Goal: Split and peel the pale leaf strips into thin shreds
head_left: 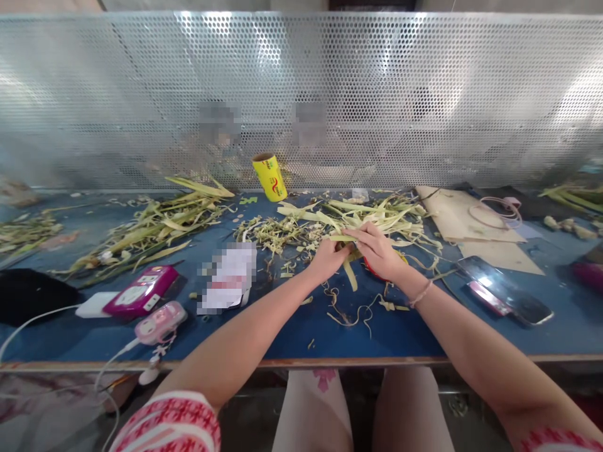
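Observation:
Close together over the middle of the table are my left hand (330,257) and my right hand (380,252). Between them they grip a pale green leaf strip (350,276), one end of which hangs down below the fingers. The left thumb and fingers pinch it; the right fingers lie closed over it from above. A red round object (371,270) shows partly under my right hand, mostly hidden by it. Just beyond the hands spreads a loose heap of pale leaf strips (391,213). Thin curled scraps (348,321) lie on the near side.
A yellow cardboard tube (270,177) stands before the perforated metal screen (301,75). On the left lie a leaf bundle (160,220), a magenta device (144,290), a pink device (160,322) and a cable. Phones (513,295) and brown cardboard (466,216) are on the right.

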Available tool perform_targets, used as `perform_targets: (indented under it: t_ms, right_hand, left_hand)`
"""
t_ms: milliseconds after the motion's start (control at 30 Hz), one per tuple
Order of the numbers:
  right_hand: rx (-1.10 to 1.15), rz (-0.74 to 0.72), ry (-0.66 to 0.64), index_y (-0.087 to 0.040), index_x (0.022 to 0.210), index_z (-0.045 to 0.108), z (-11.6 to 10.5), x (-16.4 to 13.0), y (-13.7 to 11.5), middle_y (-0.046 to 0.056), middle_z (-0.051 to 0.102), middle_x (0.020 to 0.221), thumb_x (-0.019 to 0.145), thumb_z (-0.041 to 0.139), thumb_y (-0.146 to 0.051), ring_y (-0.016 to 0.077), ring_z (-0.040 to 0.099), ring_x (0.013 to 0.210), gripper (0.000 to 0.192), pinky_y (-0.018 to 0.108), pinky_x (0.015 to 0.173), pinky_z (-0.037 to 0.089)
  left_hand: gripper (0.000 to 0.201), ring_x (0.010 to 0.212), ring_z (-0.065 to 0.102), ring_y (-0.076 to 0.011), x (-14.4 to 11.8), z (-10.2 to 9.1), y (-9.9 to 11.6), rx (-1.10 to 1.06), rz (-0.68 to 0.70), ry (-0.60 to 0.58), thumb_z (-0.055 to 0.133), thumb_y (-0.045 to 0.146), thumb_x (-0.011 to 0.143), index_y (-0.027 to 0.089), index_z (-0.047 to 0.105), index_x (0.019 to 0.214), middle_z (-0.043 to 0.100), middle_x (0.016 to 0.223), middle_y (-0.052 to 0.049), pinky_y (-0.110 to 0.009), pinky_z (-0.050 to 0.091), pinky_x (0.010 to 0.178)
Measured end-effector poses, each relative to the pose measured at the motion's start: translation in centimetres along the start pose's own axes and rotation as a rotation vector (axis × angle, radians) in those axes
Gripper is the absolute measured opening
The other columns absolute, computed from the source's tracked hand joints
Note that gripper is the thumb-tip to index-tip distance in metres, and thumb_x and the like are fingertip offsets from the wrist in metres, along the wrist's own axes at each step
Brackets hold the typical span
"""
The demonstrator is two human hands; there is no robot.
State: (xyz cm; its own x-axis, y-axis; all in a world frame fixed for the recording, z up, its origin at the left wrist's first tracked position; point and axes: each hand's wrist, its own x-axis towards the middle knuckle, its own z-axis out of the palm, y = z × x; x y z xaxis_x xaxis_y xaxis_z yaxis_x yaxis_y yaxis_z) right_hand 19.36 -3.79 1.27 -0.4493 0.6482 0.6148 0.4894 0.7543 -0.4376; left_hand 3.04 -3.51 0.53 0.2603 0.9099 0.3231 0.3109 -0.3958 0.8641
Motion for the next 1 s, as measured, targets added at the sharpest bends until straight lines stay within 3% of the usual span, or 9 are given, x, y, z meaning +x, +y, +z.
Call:
perform_targets:
  t_ms: [167,400,600,800,1000]
  right_hand:
    - [0.015,0.144,0.091,-0.023,0.103,0.067,0.3,0.3,-0.4,0.007,0.053,0.088,0.093,0.043,-0.035,0.0220,0.052,0.087,0.028,0.040,0.084,0.045]
    - [0.069,0.228,0.194,-0.021,0.073,0.053,0.2,0.6,-0.1,0.004,0.051,0.078,0.080,0.048,-0.025,0.0196,0.049,0.078,0.009,0.035,0.077,0.043]
    - [0.012,0.165,0.085,-0.022,0.067,0.045,-0.4,0.7,-0.7,0.003,0.046,0.072,0.072,0.046,-0.018,0.0190,0.047,0.072,0.006,0.034,0.072,0.041]
    - [-0.101,0.097,0.084,-0.021,0.067,0.048,-0.5,0.4,-0.5,0.004,0.045,0.074,0.072,0.045,-0.013,0.0175,0.046,0.069,0.009,0.032,0.068,0.040]
    - [-0.185,-0.084,0.022,-0.019,0.073,0.053,-0.5,0.2,-0.4,0.003,0.042,0.076,0.076,0.048,-0.011,0.0160,0.045,0.069,0.010,0.031,0.066,0.041]
  left_hand:
    - [0.009,0.056,0.044,-0.0104,0.1,0.2,-0.2,-0.020,0.007,0.049,0.055,0.022,0.080,0.017,0.054,0.072,0.048,0.062,0.002,-0.027,0.034,0.054]
    - [0.013,0.055,0.039,-0.0099,0.0,0.1,-0.2,0.023,-0.082,0.084,0.054,0.028,0.080,0.017,0.051,0.074,0.042,0.060,0.004,-0.026,0.029,0.053]
    - [0.009,0.054,0.037,-0.0091,-0.1,0.0,-0.1,0.080,-0.042,0.040,0.055,0.019,0.076,0.017,0.050,0.069,0.041,0.059,0.005,-0.025,0.028,0.052]
    - [0.015,0.049,0.034,-0.0081,-0.2,0.1,0.0,0.121,-0.009,0.031,0.056,0.018,0.074,0.018,0.044,0.064,0.035,0.052,0.007,-0.024,0.024,0.049]
    - [0.020,0.050,0.032,-0.0074,-0.4,0.0,0.1,0.167,0.072,-0.022,0.054,0.017,0.073,0.019,0.037,0.061,0.034,0.053,0.007,-0.023,0.024,0.050]
